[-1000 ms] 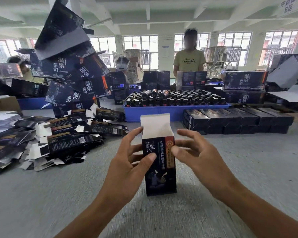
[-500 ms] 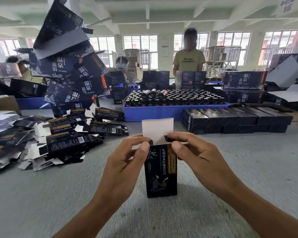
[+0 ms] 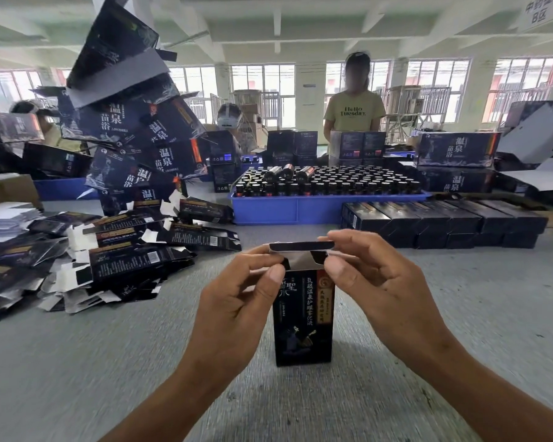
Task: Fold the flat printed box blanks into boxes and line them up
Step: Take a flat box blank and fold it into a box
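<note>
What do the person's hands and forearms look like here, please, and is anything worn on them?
The left hand and right hand are bare: no gloves, rings, watch or wristbands. Both forearms are uncovered to the frame's edge, with no sleeve in view. Fingernails are short and unpainted.

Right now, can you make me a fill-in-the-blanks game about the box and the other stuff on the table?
1. The left hand and right hand bend the top flap of a dark box that stands ____.
2. The little bottles sit in a ____ tray.
3. The pile of flat blanks lies to the ____ of the box.

Missing words: upright; blue; left
</note>
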A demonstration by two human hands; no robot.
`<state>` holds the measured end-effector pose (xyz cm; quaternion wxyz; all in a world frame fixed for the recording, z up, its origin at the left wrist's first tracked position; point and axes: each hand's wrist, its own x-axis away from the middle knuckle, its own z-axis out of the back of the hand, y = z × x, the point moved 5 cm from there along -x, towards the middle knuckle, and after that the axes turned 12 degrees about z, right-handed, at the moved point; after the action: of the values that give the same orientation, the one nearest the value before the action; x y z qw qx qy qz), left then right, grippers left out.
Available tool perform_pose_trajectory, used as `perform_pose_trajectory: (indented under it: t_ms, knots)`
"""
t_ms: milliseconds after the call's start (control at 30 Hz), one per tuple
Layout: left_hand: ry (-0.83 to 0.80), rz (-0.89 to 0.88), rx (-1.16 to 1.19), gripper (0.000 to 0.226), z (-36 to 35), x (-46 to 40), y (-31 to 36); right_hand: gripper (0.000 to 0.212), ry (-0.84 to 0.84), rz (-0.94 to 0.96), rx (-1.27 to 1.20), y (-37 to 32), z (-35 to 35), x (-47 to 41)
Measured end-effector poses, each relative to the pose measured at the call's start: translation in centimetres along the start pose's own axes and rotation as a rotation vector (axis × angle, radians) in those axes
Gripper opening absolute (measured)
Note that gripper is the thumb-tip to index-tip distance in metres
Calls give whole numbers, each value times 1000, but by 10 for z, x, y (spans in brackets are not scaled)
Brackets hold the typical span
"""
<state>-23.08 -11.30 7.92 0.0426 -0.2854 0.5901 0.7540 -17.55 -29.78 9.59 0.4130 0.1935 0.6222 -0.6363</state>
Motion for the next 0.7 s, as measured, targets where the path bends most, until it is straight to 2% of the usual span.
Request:
perform_pose_trajectory:
  t_ms: [200, 500, 567, 633, 700]
  knots:
    - [-46, 61, 99, 20, -2, 2, 1, 18, 41, -5, -14, 1, 0, 0]
    - [41, 58, 149, 23, -1, 2, 3, 20, 16, -14, 25, 5, 3, 1]
    - [28, 22, 78, 32, 0, 3, 5, 16, 4, 3, 67, 6, 3, 2]
    - [18, -56, -35, 28, -1, 4, 7, 11, -13, 46, 141, 5, 3, 2]
    - [37, -138, -132, 25, 1, 5, 8, 22, -23, 115, 237, 3, 3, 2]
